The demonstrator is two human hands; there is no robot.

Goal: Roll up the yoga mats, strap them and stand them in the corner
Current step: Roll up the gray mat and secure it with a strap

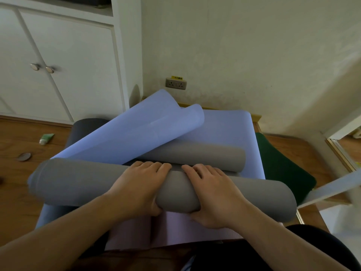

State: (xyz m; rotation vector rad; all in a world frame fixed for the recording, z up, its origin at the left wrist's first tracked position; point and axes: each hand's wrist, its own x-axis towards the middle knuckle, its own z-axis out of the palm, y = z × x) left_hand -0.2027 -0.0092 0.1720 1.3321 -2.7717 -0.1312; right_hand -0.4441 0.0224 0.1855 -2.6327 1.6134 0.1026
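Note:
A thick grey rolled yoga mat (74, 182) lies crosswise in front of me. My left hand (140, 184) and my right hand (213, 194) grip its middle side by side, fingers curled over the top and thumbs under the near side. Just behind it the mat's far end (195, 155) curls up into a smaller grey roll. A periwinkle-blue mat (127, 133) lies loosely curled and slanted across the pile, with more blue mat (230, 130) flat beneath. A pale pink mat (175, 229) lies flat under my wrists.
A dark grey mat (86, 124) and a dark green mat (281, 165) stick out from under the pile. White cabinet doors (58, 65) stand at left, a wall socket (175, 83) ahead. A green tube (46, 138) and a round lid (23, 157) lie on the wooden floor.

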